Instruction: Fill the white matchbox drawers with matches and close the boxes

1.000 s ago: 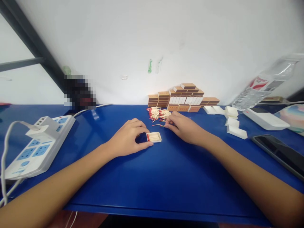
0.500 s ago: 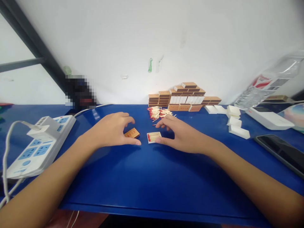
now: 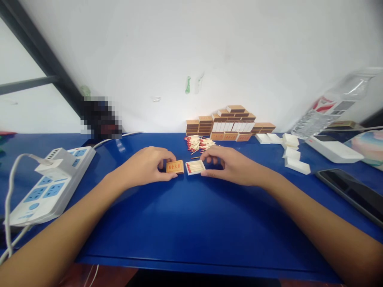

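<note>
My left hand pinches an orange-brown matchbox sleeve between thumb and fingers, its printed face up. Just right of it, a small gap apart, is a white matchbox tray with several red-headed matches lying side by side in it. My right hand grips the tray's right end, thumb at the near side and fingers at the far side. Behind the tray lies a pile of loose matches, with a single match in front of it.
Stacked matchboxes stand against the wall. Several white trays lie to the right, near a phone, a white power bank and a leaning plastic bottle. At left sits a power strip with a white cable.
My left hand has closed on the sleeve, turned it straighter and brought it right, towards the tray. My right hand has closed on the tray's end.
</note>
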`<state>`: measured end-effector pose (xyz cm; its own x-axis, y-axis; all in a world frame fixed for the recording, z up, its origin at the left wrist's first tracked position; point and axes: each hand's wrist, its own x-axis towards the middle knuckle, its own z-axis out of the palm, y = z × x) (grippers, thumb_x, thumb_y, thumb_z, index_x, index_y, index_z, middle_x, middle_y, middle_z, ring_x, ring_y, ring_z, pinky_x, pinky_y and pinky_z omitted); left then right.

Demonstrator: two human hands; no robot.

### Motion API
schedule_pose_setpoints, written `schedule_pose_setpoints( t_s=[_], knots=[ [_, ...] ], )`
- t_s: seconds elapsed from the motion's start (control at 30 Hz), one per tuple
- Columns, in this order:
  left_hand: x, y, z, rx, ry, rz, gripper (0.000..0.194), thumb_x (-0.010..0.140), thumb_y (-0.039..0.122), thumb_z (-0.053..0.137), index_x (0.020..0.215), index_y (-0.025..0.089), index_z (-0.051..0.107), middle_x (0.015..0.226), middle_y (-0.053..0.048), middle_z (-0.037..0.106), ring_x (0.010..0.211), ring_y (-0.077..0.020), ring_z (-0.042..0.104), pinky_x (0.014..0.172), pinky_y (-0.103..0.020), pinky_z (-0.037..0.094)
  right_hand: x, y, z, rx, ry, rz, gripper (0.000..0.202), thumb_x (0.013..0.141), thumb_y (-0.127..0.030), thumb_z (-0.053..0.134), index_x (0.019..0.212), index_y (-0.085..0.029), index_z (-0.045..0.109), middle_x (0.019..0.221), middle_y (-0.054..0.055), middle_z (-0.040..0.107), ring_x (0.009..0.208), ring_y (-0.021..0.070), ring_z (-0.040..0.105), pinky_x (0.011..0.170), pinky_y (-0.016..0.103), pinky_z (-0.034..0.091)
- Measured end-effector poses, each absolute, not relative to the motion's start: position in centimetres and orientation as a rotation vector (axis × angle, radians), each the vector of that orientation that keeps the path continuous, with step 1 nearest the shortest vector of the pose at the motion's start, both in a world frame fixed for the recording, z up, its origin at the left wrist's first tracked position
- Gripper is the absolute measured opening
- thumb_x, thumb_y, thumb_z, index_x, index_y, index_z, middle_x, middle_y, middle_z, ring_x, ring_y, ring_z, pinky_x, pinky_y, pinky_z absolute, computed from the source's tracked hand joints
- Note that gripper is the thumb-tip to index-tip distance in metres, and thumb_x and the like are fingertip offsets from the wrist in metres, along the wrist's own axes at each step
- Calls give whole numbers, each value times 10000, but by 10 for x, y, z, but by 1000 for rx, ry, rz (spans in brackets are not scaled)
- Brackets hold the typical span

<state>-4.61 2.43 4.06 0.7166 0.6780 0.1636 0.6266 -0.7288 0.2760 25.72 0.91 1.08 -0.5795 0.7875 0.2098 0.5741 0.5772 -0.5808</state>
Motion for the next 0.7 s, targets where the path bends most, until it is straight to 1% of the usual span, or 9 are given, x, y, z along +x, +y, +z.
schedule_pose_setpoints(
  t_s=[0.17,0.4,0.57,0.7],
  knots=[
    [-46,28,36,2697,937,436,342,875,445,796,1127,216,758,960,-34,749,802,-182,675,729,-301,494,258,7,15,-1101,-2380,622,307,888,-456,768,1075,-224,693,951,29,650,840,175,568,746,306,446],
    [-48,33,31,2691,848,486,379,892,419,808,1214,227,753,1079,-60,755,917,-203,698,816,-327,515,262,10,16,-1076,-2364,651,375,898,-532,748,1128,-238,724,970,39,660,841,180,576,729,309,445],
    [-50,37,29,2636,832,501,383,900,447,799,1228,255,759,1115,-58,760,950,-207,704,835,-335,528,265,12,16,-1061,-2338,670,423,894,-556,750,1171,-237,730,972,43,655,831,175,563,714,304,445],
    [-51,39,28,2620,826,508,402,900,450,800,1242,243,757,1122,-64,758,944,-202,701,820,-319,526,266,12,16,-1053,-2323,700,441,882,-576,761,1172,-245,731,977,46,654,830,175,560,697,299,446]
  ],
)
